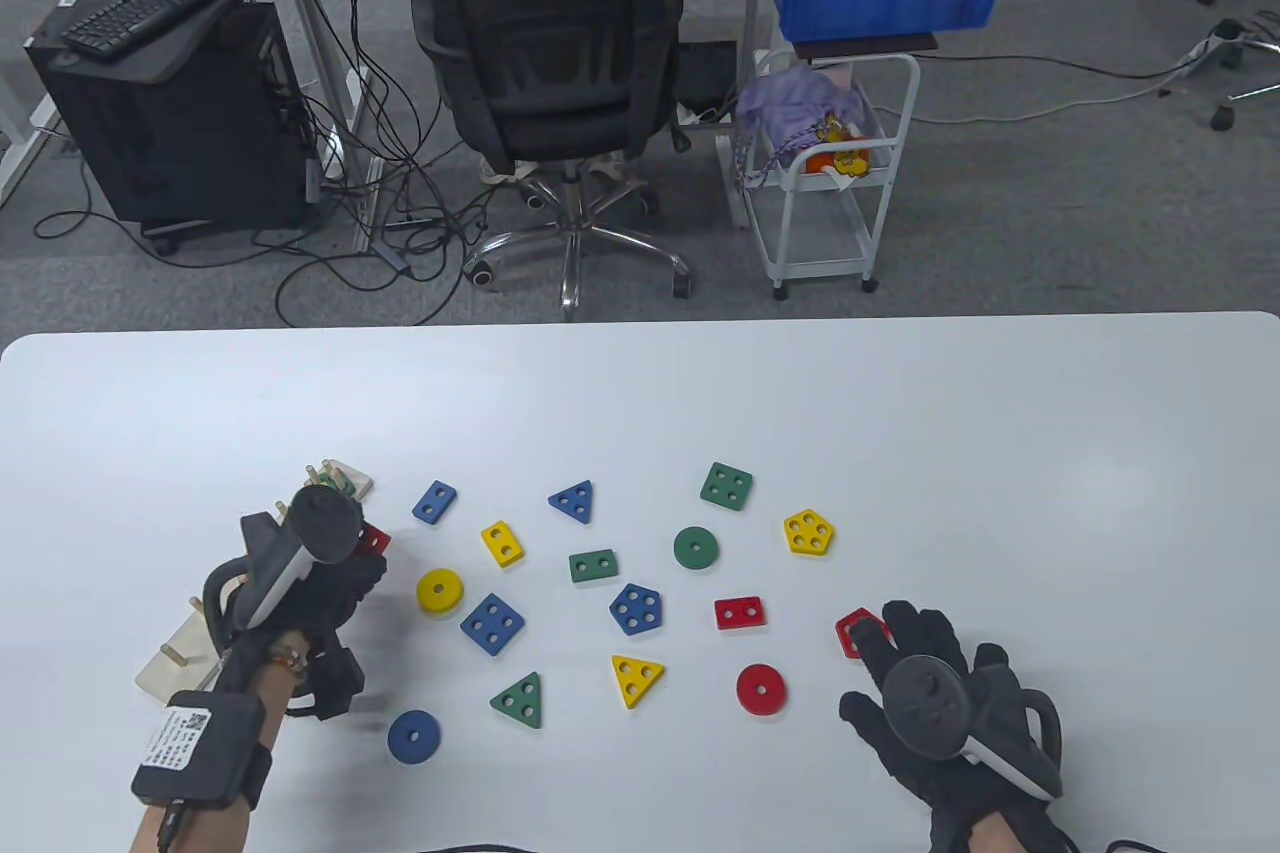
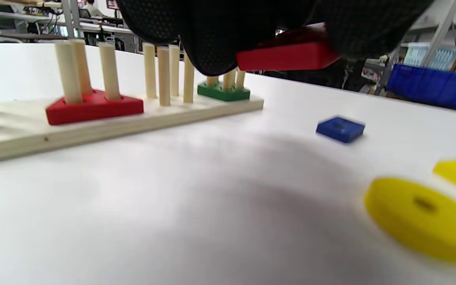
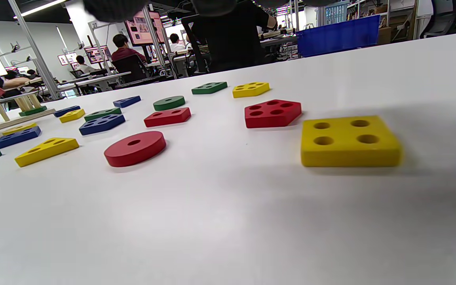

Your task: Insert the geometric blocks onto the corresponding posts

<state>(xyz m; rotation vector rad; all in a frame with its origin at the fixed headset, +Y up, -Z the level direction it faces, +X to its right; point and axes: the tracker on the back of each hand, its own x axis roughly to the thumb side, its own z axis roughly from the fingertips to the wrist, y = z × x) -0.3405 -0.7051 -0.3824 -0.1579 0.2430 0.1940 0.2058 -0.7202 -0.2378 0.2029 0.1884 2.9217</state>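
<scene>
Your right hand [image 1: 935, 693] lies spread on the bench [image 1: 900, 413] over a red pentagon block [image 1: 858, 631]; your left hand [image 1: 300, 583] grips a red block [image 2: 287, 55] above the peg board [image 2: 113, 122]. No legible writing.

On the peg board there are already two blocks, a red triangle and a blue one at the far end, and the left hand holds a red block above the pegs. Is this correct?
Not quite: the far block is green, not blue, as the left wrist view shows. The red triangle does sit on the peg board, and the left hand holds a red block above the pegs.

Wooden peg board [image 1: 160, 663] by my left hand [image 1: 300, 583] at table's [image 1: 1000, 453] left edge; loose wooden blocks spread mid-table; my right hand [image 1: 940, 703] near front-right.
</scene>
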